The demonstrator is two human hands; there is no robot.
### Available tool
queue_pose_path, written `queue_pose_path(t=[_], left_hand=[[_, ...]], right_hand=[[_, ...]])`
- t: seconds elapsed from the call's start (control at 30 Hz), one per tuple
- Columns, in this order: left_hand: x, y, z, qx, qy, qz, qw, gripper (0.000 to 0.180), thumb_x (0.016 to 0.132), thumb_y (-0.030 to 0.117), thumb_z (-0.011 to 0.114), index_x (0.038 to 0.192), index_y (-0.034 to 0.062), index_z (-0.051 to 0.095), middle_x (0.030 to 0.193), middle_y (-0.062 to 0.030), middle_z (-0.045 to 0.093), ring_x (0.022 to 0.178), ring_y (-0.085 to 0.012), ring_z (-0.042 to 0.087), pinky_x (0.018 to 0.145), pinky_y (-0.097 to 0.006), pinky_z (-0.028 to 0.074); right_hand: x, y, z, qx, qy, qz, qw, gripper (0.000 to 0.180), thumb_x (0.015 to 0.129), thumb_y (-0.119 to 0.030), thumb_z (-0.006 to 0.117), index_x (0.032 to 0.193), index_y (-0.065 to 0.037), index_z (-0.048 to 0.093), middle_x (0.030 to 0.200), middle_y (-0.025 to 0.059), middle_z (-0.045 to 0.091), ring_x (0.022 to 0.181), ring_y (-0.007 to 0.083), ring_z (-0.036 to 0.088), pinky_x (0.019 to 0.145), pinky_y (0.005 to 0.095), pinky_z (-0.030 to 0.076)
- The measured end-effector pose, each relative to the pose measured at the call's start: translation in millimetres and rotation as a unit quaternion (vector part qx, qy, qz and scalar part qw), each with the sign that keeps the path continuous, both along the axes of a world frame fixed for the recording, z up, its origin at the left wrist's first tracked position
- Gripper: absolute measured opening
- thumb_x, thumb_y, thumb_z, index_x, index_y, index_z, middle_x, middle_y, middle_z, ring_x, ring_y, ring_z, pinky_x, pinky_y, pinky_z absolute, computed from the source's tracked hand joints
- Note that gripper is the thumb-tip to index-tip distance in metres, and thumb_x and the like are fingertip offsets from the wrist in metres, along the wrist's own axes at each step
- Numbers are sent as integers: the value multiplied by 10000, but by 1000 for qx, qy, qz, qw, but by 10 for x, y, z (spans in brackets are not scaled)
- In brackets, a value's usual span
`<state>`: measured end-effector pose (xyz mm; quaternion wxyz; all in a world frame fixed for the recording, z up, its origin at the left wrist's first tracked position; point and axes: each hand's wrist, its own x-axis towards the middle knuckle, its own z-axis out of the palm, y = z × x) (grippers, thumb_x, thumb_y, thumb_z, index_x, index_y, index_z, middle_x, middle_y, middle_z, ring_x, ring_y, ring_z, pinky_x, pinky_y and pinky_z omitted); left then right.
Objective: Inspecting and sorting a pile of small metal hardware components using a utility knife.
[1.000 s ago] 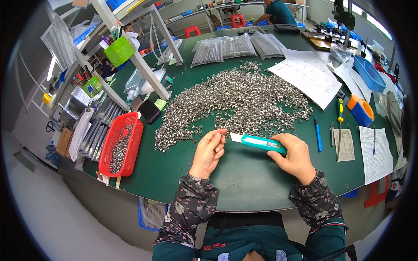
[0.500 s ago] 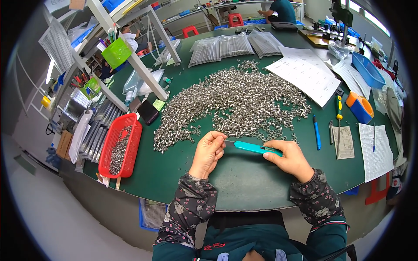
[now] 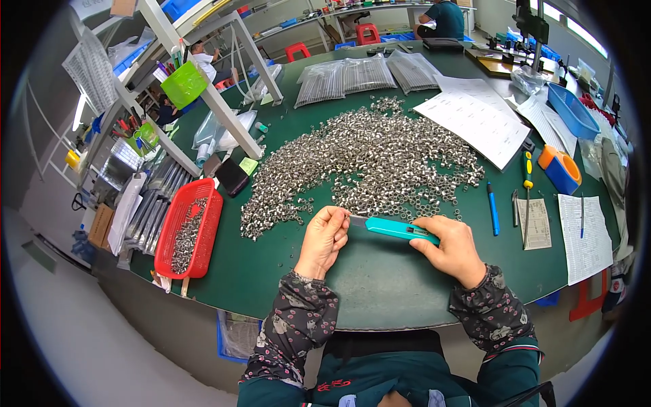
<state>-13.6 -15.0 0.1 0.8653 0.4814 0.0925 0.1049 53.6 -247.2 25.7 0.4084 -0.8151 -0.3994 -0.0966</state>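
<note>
My right hand (image 3: pixel 449 245) is closed around a teal utility knife (image 3: pixel 393 228), its blade pointing left toward my other hand. Thumb and fingers of my left hand (image 3: pixel 324 239) pinch together at the blade's tip. What sits in that pinch is mostly hidden; it may be one of the small metal rings. Just beyond both hands spreads a big pile of small silvery metal rings (image 3: pixel 366 152) on the green tabletop (image 3: pixel 380 292). More of the metal pieces lie in a red plastic basket (image 3: pixel 212 234) to the left.
Bagged metal tubes (image 3: pixel 366 73) lie behind the pile. On the right are paper sheets (image 3: pixel 471 115), a blue pen (image 3: pixel 493 209), a yellow-handled screwdriver (image 3: pixel 527 169) and an orange-blue tape dispenser (image 3: pixel 561 168). A shelf post (image 3: pixel 230 115) rises at the left; a dark phone-like object (image 3: pixel 232 178) lies near it.
The knife blade has turned so its flat side shows more. Both hands stay almost in place, the blade tip still at the left fingertips.
</note>
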Motion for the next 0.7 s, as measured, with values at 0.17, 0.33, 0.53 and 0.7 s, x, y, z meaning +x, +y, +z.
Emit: queue_pose_path(t=[0.17, 0.33, 0.53, 0.7], left_hand=[[4, 9, -33, 10, -5, -16, 1000, 129, 866, 163, 532, 860, 35, 542, 668, -7, 487, 493, -36, 354, 370, -151, 255], [-11, 18, -24, 42, 11, -27, 999, 138, 873, 162, 526, 832, 32, 553, 661, -8, 485, 471, -24, 335, 369, -150, 248], [-4, -30, 39, 0, 9, -6, 1000, 163, 897, 173, 481, 870, 25, 546, 698, -24, 509, 477, -21, 345, 365, -148, 263], [25, -9, -5, -14, -12, -3, 1000, 137, 892, 150, 486, 937, 34, 543, 766, -45, 543, 504, -24, 370, 393, -143, 295]], right_hand=[[10, 3, -17, 0, 26, 19, 999, 252, 716, -268, 640, 896, -92, 627, 720, 97, 592, 645, 280, 574, 553, 365, 442], [-54, 27, 51, -14, -78, -14, 997, 233, 693, -213, 661, 877, -80, 606, 671, 87, 550, 615, 272, 550, 527, 357, 425], [-1, 14, 27, 40, -74, -42, 996, 250, 687, -195, 663, 890, -67, 591, 661, 88, 534, 610, 268, 544, 520, 361, 417], [-5, 15, 24, 18, -33, -38, 999, 253, 698, -216, 656, 893, -64, 602, 677, 94, 554, 607, 278, 553, 533, 363, 430]])
